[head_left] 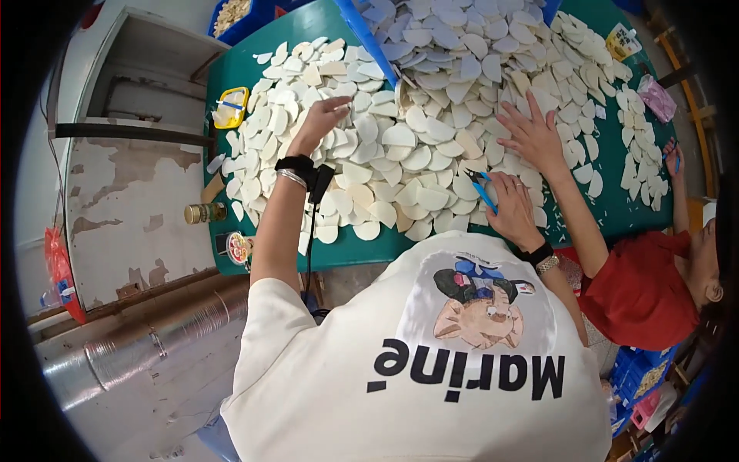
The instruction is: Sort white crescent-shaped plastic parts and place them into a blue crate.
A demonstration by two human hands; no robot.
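Note:
Many pale cream half-round pieces (408,158) lie heaped over a green table. Above the left part of the heap, my left hand (319,123) reaches forward with its fingers partly spread, and I see nothing held in it. A dark band with a cable sits on that wrist. My right hand (512,209) is closed around blue-handled nippers (485,192), their dark jaws pointing up-left over the pieces at the near side. Just beyond it, a co-worker's hand (533,137) lies spread on the heap.
A blue bin (362,35) spills more pieces at the far side. Along the left edge stand a yellow box (231,108), a jar (205,213) and a round tub (237,248). The co-worker in red (639,292) sits at my right, holding another blue tool (677,162).

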